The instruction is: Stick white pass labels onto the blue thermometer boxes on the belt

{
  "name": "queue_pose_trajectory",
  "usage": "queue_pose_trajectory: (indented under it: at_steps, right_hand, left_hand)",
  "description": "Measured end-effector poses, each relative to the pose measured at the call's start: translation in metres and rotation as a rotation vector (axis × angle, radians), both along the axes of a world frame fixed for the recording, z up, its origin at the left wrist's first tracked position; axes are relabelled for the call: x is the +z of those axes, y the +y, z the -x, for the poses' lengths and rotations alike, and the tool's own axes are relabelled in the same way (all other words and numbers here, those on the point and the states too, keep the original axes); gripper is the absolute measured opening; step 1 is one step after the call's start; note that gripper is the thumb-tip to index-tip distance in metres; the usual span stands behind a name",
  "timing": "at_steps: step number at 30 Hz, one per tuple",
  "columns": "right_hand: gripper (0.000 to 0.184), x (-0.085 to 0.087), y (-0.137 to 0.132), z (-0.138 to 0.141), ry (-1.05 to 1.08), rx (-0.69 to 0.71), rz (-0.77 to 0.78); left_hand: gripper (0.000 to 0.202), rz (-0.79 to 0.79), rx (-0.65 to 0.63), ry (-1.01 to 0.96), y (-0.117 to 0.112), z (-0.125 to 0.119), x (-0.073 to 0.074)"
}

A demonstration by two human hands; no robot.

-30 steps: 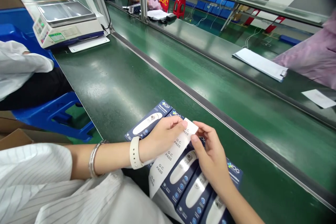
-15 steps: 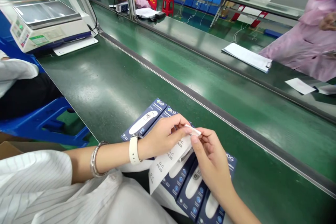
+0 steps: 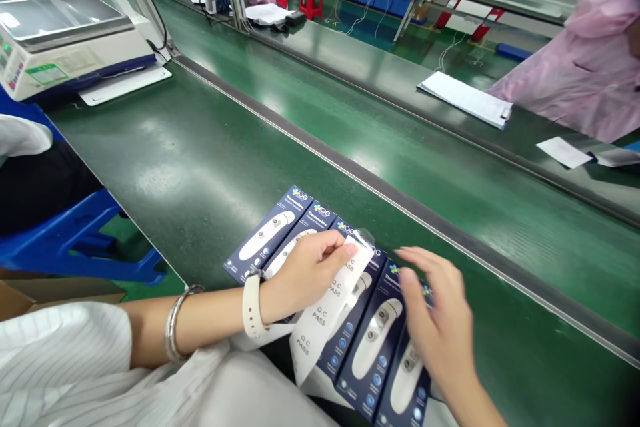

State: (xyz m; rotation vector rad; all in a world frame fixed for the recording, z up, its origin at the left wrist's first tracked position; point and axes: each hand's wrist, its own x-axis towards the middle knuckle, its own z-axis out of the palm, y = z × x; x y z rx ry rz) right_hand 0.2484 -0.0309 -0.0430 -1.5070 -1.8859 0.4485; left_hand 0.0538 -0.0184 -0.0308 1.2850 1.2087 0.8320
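My left hand (image 3: pixel 313 273) is closed, with thumb and index finger pinching the upper end of a white strip of stickers (image 3: pixel 320 318) printed "Q.C. PASS". The strip hangs down toward my lap, and a clear round piece (image 3: pixel 366 237) stands out at its top end. Below my hands, several dark blue thermometer boxes (image 3: pixel 377 333) lie side by side in a slanting row, each with a white thermometer pictured on it. My right hand (image 3: pixel 443 320) hovers over the boxes at the right end, thumb and fingers apart, with nothing visible between them.
A weighing scale (image 3: pixel 65 40) stands at the table's far left, by a blue stool (image 3: pixel 85 240). A metal rail (image 3: pixel 310 147) runs along the green bench. Across it lie a clipboard (image 3: pixel 465 99) and loose paper (image 3: pixel 564 152). Two people in pink are on the far side.
My right hand has come off the top of the sticker strip and moved right, its fingers opening. My left hand still pinches the strip, whose top end now shows. The view has shifted slightly.
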Motion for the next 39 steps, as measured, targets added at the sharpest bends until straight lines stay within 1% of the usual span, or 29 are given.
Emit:
queue_pose_trajectory:
  at_steps: [1, 2, 3, 4, 5, 6, 8, 11, 14, 17, 20, 22, 25, 27, 29, 32, 34, 36, 39]
  right_hand:
    - [0.03, -0.005, -0.006, -0.011, 0.011, -0.106, -0.018]
    - [0.035, -0.011, -0.012, -0.021, 0.067, -0.232, 0.001]
    - [0.039, -0.018, -0.02, -0.027, 0.163, -0.344, 0.053]
    - [0.041, -0.024, -0.028, -0.029, 0.27, -0.422, 0.12]
    - [0.043, -0.029, -0.035, -0.027, 0.375, -0.465, 0.184]
    - [0.043, -0.034, -0.041, -0.022, 0.464, -0.475, 0.232]
    - [0.042, -0.04, -0.047, -0.002, 0.568, -0.45, 0.254]
    - [0.04, -0.043, -0.044, 0.036, 0.576, -0.429, 0.223]
    - [0.042, -0.043, -0.037, 0.068, 0.526, -0.414, 0.252]
    - [0.048, -0.04, -0.029, 0.081, 0.462, -0.342, 0.24]
    - [0.045, -0.032, -0.011, 0.073, 0.289, -0.198, 0.138]
    - [0.041, -0.026, 0.006, 0.063, 0.166, -0.061, 0.116]
    - [0.042, -0.02, 0.029, 0.054, 0.014, 0.165, 0.129]
    - [0.045, -0.019, 0.038, 0.053, -0.074, 0.289, 0.121]
    - [0.047, -0.02, 0.043, 0.055, -0.152, 0.379, 0.105]
    - [0.05, -0.024, 0.046, 0.058, -0.269, 0.462, 0.069]
    - [0.049, -0.026, 0.048, 0.06, -0.333, 0.497, 0.036]
    - [0.048, -0.028, 0.05, 0.061, -0.372, 0.511, 0.004]
    - [0.045, -0.03, 0.051, 0.061, -0.404, 0.499, -0.033]
  left_hand:
    - [0.035, 0.017, 0.008, -0.002, 0.001, 0.002, -0.001]
    - [0.036, 0.034, 0.017, -0.004, 0.003, 0.004, -0.001]
    - [0.036, 0.055, 0.022, -0.01, 0.004, 0.006, -0.001]
    - [0.036, 0.08, 0.025, -0.02, 0.006, 0.007, -0.001]
    - [0.036, 0.108, 0.023, -0.031, 0.008, 0.009, -0.001]
    - [0.035, 0.134, 0.016, -0.038, 0.009, 0.01, 0.0]
    - [0.034, 0.171, 0.0, -0.04, 0.013, 0.012, 0.0]
    - [0.033, 0.187, -0.024, -0.02, 0.019, 0.02, 0.001]
    - [0.032, 0.214, -0.036, 0.007, 0.025, 0.036, 0.003]
    - [0.032, 0.266, -0.023, 0.025, 0.031, 0.053, 0.004]
    - [0.034, 0.336, -0.014, 0.017, 0.036, 0.062, 0.005]
    - [0.034, 0.375, -0.016, -0.015, 0.039, 0.062, 0.007]
    - [0.034, 0.46, -0.006, -0.076, 0.044, 0.057, 0.009]
    - [0.031, 0.53, 0.016, -0.103, 0.046, 0.053, 0.01]
    - [0.029, 0.551, 0.053, -0.091, 0.049, 0.049, 0.012]
    - [0.031, 0.506, 0.129, -0.01, 0.051, 0.046, 0.015]
    - [0.03, 0.491, 0.155, 0.034, 0.052, 0.044, 0.015]
    - [0.027, 0.495, 0.156, 0.068, 0.053, 0.042, 0.014]
    - [0.031, 0.476, 0.159, 0.137, 0.054, 0.039, 0.013]
